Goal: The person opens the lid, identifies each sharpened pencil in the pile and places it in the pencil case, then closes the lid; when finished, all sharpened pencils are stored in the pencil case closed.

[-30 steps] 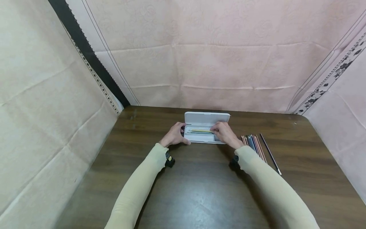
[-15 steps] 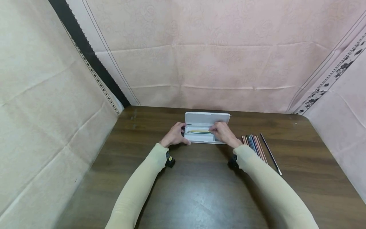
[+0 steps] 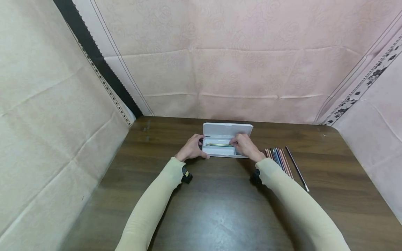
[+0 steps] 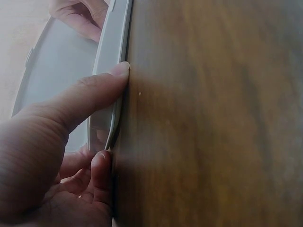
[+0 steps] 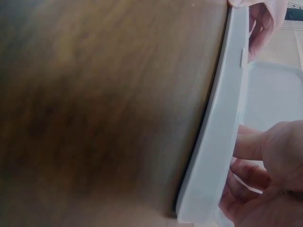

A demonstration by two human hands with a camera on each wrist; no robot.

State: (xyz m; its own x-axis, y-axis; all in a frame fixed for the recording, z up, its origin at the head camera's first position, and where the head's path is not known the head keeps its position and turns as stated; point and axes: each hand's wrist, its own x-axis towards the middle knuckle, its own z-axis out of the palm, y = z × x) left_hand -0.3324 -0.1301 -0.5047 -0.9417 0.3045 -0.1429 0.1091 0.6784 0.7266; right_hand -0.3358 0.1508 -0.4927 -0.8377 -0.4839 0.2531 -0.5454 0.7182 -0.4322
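A white pencil case (image 3: 224, 156) stands near the table's far edge, its lid (image 3: 226, 130) raised at the back. My left hand (image 3: 191, 147) grips its left end; in the left wrist view the thumb (image 4: 102, 90) presses the front wall and the fingers curl round the corner. Inside the case lie a few slim pencils (image 3: 216, 144), one yellowish. My right hand (image 3: 246, 146) reaches into the right half, fingers curled and pinching at the right ends of these pencils. In the right wrist view the case wall (image 5: 213, 132) hides the fingertips and the pencils.
To the right of the case, a row of coloured pencils (image 3: 279, 160) lies on the brown wooden table (image 3: 213, 202), partly beneath the right sleeve. A dark pencil (image 3: 296, 168) lies apart beyond them. Pale cloth (image 3: 238, 76) hangs behind the table.
The yellowish pencil at my right fingers, slightly angled before, now lies flat alongside the others in the case. My right hand has shifted slightly left; my left hand keeps its place.
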